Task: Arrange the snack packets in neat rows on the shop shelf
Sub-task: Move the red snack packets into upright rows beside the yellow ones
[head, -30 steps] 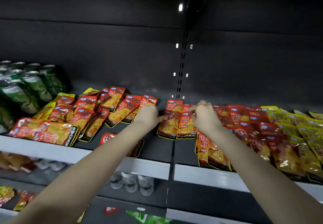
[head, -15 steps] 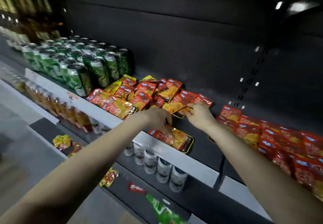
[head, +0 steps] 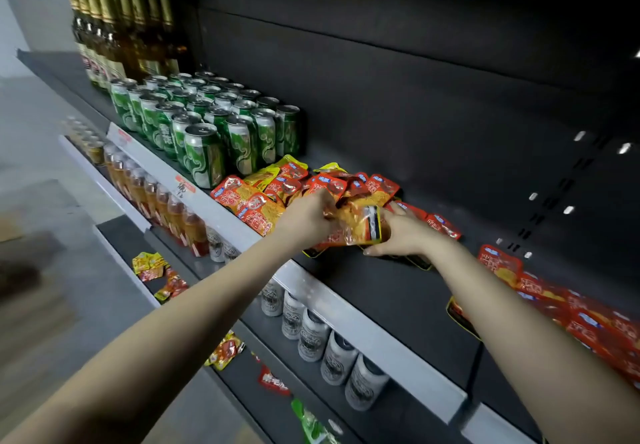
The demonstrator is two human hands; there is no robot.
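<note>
Left hand (head: 307, 219) and right hand (head: 404, 235) both grasp one snack packet (head: 360, 224); set it flat on the shelf (head: 381, 293), edges squared.

- The scene was dim overall; the dark back panel (head: 415, 104) returned almost no light.
- Light fell from above and in front: the tops of the green cans (head: 207, 128) and the white shelf edge (head: 346, 308) were the brightest parts.
- Small specular glints showed along the slotted upright (head: 568, 197).
- The held packet (head: 360, 223) carried glare on its foil and was slightly blurred.
- Motion blur smeared the floor (head: 41, 287) at the left edge; the red packets (head: 588, 326) at the right edge were soft.
- Wide-angle distortion bent the shelf lines toward the corners.
</note>
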